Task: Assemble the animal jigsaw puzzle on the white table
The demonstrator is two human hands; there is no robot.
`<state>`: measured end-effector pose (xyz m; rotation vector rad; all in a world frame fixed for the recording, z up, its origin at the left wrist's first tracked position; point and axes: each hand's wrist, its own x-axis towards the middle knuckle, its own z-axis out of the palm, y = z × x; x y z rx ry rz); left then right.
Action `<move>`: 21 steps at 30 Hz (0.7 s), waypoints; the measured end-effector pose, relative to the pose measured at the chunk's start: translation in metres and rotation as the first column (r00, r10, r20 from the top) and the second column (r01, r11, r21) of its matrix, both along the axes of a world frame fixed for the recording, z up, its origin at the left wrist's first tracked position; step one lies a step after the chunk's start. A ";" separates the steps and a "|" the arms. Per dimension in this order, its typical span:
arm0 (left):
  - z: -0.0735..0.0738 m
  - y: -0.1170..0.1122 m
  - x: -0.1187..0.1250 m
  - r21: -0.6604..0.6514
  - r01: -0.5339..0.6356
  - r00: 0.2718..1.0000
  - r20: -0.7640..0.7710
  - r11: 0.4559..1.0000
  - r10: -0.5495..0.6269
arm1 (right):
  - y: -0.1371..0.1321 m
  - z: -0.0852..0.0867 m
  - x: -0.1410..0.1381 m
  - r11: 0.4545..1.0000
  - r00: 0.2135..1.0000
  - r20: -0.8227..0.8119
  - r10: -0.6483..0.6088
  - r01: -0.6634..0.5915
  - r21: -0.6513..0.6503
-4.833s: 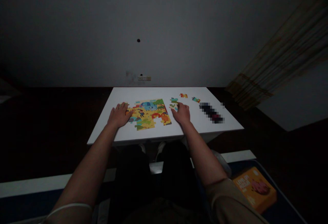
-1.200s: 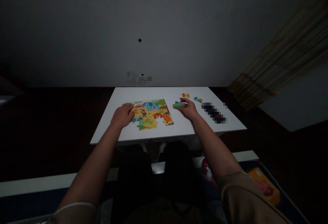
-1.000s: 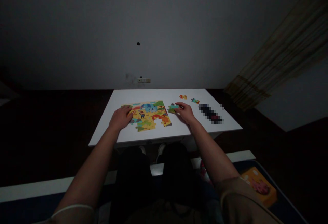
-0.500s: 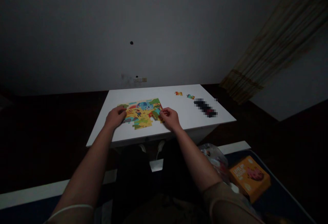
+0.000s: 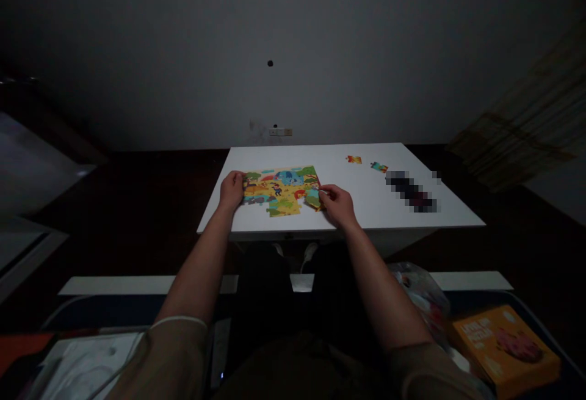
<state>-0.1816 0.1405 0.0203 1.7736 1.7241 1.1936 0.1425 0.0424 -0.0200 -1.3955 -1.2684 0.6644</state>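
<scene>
A partly joined jigsaw puzzle point(image 5: 286, 191) with a bright animal scene lies on the white table point(image 5: 256, 154). At its left edge, my left hand point(image 5: 232, 190) has its fingers closed on the border. My right hand point(image 5: 339, 206) pinches a green and yellow puzzle piece point(image 5: 314, 200) between thumb and fingertips at the lower right corner of the puzzle. That piece looks tilted, and the fingers partly cover it. Two loose pieces, an orange one point(image 5: 354, 159) and a teal one point(image 5: 379, 167), lie apart toward the back right.
A dark, pixelated object point(image 5: 409, 191) lies on the table's right side. Beside my right arm are a clear plastic bag point(image 5: 419, 290) and an orange puzzle box point(image 5: 506, 348). A white tray-like item point(image 5: 86, 363) is at lower left. The wall point(image 5: 320, 82) stands behind the table.
The view has turned left, so everything appears farther right. My left hand has moved up along the puzzle's left edge, uncovering its lower left part. My right hand still pinches the piece.
</scene>
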 end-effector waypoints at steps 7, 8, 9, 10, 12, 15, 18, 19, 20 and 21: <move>-0.006 0.006 -0.003 0.012 -0.001 0.998 0.063 1.000 0.000 | -0.003 0.000 -0.001 0.999 0.990 0.138 0.030 -0.028 -0.016; -0.009 0.008 -0.004 0.010 0.004 0.997 0.074 1.000 -0.005 | -0.003 0.000 -0.001 0.999 0.988 0.150 0.031 -0.028 -0.019; -0.011 0.009 -0.004 0.009 0.008 0.996 0.083 1.000 -0.009 | -0.003 -0.001 -0.001 0.999 0.987 0.159 0.030 -0.027 -0.022; -0.014 0.011 -0.005 0.009 0.012 0.996 0.091 1.000 -0.013 | -0.002 -0.001 -0.001 0.999 0.986 0.165 0.029 -0.026 -0.023; -0.017 0.014 -0.006 0.012 0.019 0.995 0.101 1.000 -0.020 | -0.002 -0.002 0.000 0.999 0.986 0.163 0.037 -0.035 -0.018; -0.019 0.015 -0.005 0.018 0.026 0.993 0.112 0.999 -0.028 | -0.001 -0.003 0.000 0.999 0.988 0.145 0.050 -0.049 -0.010; -0.018 0.014 -0.005 0.015 0.029 0.993 0.117 0.999 -0.031 | -0.001 -0.004 0.000 0.999 0.990 0.128 0.049 -0.047 -0.020; -0.017 0.014 -0.004 0.010 0.028 0.992 0.119 1.000 -0.029 | -0.001 -0.004 0.000 0.999 0.991 0.120 0.051 -0.049 -0.021; -0.016 0.013 -0.004 0.005 0.025 0.992 0.120 1.000 -0.025 | -0.001 -0.005 0.000 0.998 0.992 0.112 0.057 -0.055 -0.019; -0.015 0.012 -0.003 -0.001 0.022 0.992 0.121 1.000 -0.022 | -0.001 -0.005 0.000 0.998 0.993 0.102 0.063 -0.062 -0.016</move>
